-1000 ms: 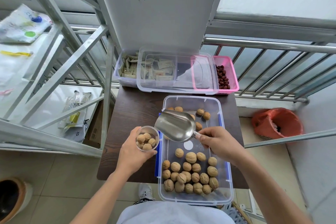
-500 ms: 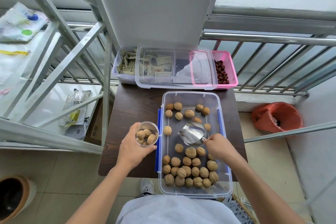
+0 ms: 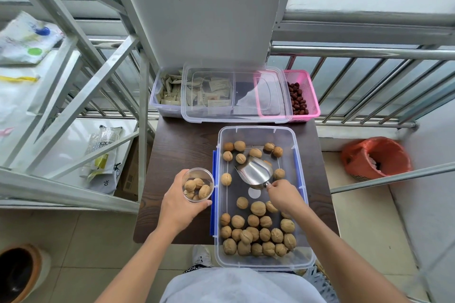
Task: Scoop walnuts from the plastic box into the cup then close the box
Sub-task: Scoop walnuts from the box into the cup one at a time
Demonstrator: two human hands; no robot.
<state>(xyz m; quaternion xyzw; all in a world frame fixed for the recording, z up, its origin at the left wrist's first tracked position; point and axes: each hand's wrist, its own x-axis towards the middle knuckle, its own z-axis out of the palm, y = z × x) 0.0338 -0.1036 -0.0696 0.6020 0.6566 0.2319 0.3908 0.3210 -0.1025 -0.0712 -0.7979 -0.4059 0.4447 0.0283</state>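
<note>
Dark wooden worktop (image 3: pixel 182 150) carrying an open clear plastic box (image 3: pixel 256 135) of walnuts (image 3: pixel 258 208). Behind it, a clear lid (image 3: pixel 246 96) lies across a sachet tub (image 3: pixel 160 98) and a pink basket (image 3: pixel 311 88), veiling both. The right hand (image 3: pixel 283 195) grips a silver metal scoop (image 3: pixel 254 172) inside the box, hiding its handle. The left hand (image 3: pixel 177 204) grips a clear cup (image 3: pixel 198 184) of walnuts just beside the box.

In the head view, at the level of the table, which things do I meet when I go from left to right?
Plastic bag on the shelf → cup → scoop → right hand → orange basket.
</note>
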